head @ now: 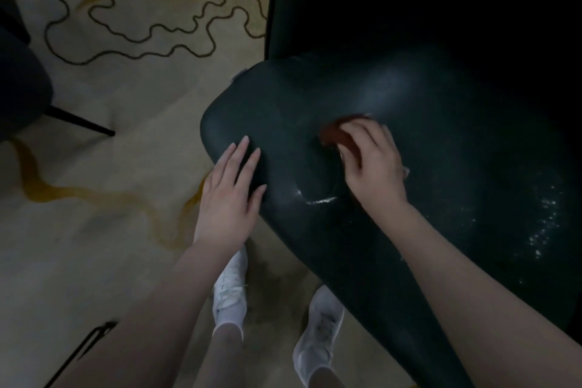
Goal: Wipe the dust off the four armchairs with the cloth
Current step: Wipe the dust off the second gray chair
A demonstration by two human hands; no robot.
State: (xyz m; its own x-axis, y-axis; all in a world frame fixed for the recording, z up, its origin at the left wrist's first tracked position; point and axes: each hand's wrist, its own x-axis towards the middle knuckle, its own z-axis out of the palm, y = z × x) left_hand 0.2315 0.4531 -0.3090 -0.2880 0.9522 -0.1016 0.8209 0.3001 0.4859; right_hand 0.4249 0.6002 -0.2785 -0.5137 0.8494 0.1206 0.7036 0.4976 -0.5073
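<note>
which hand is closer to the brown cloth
Right. The right hand grips the brown cloth against the armchair seat; the left hand rests flat on the seat's rounded corner, apart from the cloth.

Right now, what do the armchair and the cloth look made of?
The armchair: dark, smooth upholstery, probably leather or a vinyl imitation; it gives soft sheen and shows white dust specks. The cloth: reddish-brown, bunched under the right hand, seemingly soft fabric; too blurred to tell the weave.
</note>
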